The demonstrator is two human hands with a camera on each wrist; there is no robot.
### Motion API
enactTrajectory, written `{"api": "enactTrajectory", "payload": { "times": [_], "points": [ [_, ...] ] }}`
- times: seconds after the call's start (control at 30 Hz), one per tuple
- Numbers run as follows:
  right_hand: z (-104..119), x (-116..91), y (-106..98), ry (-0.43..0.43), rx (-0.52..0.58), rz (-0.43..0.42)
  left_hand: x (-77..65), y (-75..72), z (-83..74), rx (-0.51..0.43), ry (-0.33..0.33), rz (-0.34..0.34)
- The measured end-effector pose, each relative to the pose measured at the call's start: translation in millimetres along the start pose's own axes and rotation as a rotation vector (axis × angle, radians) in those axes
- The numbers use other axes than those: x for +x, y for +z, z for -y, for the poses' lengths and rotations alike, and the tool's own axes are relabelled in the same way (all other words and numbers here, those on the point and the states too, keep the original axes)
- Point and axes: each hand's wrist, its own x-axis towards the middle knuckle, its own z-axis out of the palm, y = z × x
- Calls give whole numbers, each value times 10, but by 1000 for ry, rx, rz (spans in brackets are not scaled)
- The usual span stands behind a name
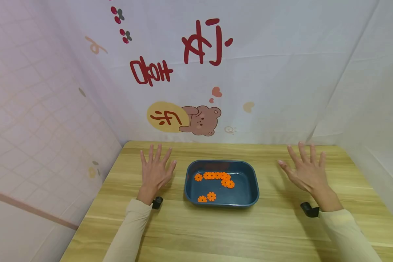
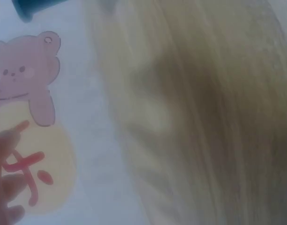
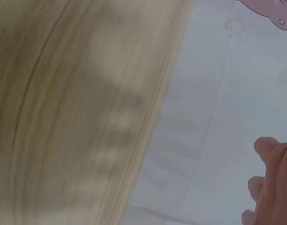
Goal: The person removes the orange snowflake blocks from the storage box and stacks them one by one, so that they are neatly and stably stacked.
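A dark blue rectangular tray (image 1: pixel 245 198) stands on the wooden table, holding several orange notched flower-shaped discs (image 1: pixel 211 196). Most of the discs lie in a bunch along the tray's far side; two sit near its front left. To the left of the tray my left hand (image 1: pixel 154 173) is spread with its fingers straight, holding nothing. On the other side my right hand (image 1: pixel 306 173) is likewise spread and apart from the tray. Only fingertips (image 2: pixel 7 183) show at the edge of the left wrist view, and a few fingers (image 3: pixel 275 183) in the right wrist view.
The wood-grain table (image 1: pixel 196 233) runs back to a white printed cloth (image 1: pixel 275 91) with a bear picture (image 1: pixel 203 122) and red characters. More cloth hangs along the left and right sides. A small black device (image 1: pixel 309 210) is worn at each wrist.
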Motion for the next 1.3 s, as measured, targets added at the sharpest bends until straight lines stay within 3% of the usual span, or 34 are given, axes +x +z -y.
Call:
{"api": "enactTrajectory", "payload": {
  "times": [0.27,0.37,0.7,0.97,1.13,1.3],
  "points": [
    [142,95,36,-51,8,12,-3,37,-58,-30,14,32],
    [228,137,37,-80,35,3,-8,40,-103,-96,11,61],
    [532,284,50,-150,137,25,-47,89,-258,-446,-1,136],
    [723,416,135,-241,348,62,-67,198,-385,-752,32,174],
    [875,458,115,-288,476,116,-95,223,-483,-991,-47,303],
    [1062,501,87,-317,593,226,-137,281,-552,-1137,-133,382]
  ]
}}
